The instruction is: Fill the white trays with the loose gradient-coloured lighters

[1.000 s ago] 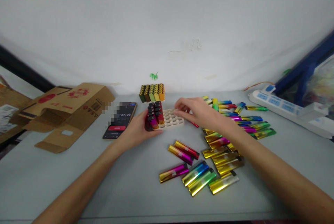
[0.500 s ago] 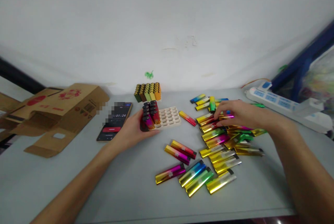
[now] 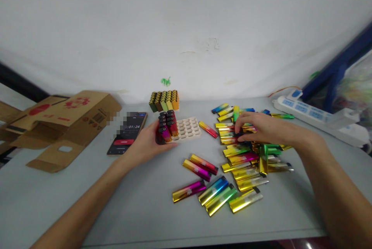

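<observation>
At desk (image 3: 139, 202) centre: left hand (image 3: 148, 142) clasps the 9 o'clock end of a cream slotted plastic tray (image 3: 190, 129), with dark-capped lighters (image 3: 167, 127) standing in the slots there. At 3 o'clock, right hand (image 3: 258, 128) rests with curled fingers on the heap of shiny metallic lighters (image 3: 241, 152); cannot tell whether it grips one. Likely the picking stage. Lifting one calls for a clean single pinch.

A timer reading 01:24 is shown on the phone (image 3: 127, 133), which lies just left of the left hand (image 3: 147, 142) gripping the tray (image 3: 190, 129). Red marks are printed on the carton (image 3: 72, 115) farther left, but they cannot be read.
</observation>
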The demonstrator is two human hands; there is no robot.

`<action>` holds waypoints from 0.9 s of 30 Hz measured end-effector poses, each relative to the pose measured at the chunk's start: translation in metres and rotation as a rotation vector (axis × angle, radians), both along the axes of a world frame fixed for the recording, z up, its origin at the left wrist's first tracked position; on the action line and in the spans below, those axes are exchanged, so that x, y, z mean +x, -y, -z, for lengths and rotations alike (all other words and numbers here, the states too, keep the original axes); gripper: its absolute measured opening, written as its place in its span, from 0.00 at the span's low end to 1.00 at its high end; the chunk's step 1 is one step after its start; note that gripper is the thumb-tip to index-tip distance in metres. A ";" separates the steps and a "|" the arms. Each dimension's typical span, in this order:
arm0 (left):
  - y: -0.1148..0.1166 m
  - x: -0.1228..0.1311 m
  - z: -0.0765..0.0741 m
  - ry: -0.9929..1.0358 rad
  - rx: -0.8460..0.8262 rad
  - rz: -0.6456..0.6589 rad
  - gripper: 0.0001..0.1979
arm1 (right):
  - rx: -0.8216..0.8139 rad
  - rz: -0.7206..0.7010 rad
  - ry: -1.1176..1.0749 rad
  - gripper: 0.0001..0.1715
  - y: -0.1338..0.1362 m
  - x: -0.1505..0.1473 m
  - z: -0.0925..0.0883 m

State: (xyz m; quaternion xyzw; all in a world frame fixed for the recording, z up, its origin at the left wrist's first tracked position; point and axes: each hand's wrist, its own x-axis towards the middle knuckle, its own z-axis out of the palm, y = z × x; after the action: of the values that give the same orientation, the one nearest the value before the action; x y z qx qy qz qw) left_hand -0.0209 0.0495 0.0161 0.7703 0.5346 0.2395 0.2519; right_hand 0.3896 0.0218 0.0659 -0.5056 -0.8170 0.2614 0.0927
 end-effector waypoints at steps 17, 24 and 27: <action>0.001 0.001 -0.002 -0.069 -0.034 -0.017 0.38 | 0.017 -0.039 0.114 0.14 0.002 -0.007 -0.002; -0.001 0.001 -0.002 -0.056 -0.003 -0.004 0.39 | 0.104 0.127 -0.416 0.22 0.005 -0.019 -0.011; -0.001 0.001 0.000 -0.037 0.002 0.000 0.38 | 0.016 0.190 -0.730 0.21 0.003 -0.031 -0.004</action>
State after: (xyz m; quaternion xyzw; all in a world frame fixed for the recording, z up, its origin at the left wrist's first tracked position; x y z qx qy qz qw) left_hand -0.0201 0.0504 0.0165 0.7748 0.5390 0.2259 0.2411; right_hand 0.3585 0.0187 0.0702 -0.4519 -0.6817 0.4083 0.4055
